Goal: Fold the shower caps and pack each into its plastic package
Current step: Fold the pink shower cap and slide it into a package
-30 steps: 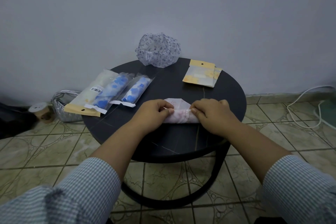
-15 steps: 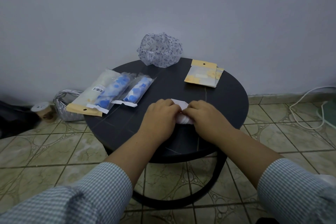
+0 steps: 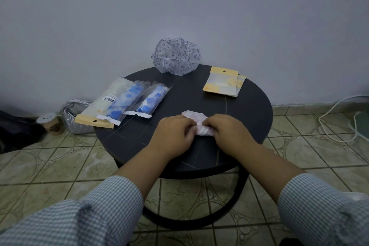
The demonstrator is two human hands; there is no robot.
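on table: hands closer, cap rolled tighter.

Home room, tiled floor, round table

Both forearms reach forward and converge, sleeves pushed up to mid-forearm. Left hand palm down, fingers curled inward toward the right. Right hand palm down, fingers curled inward toward the left. Fingertips of the two hands nearly meet, pinching a small folded bundle between them.
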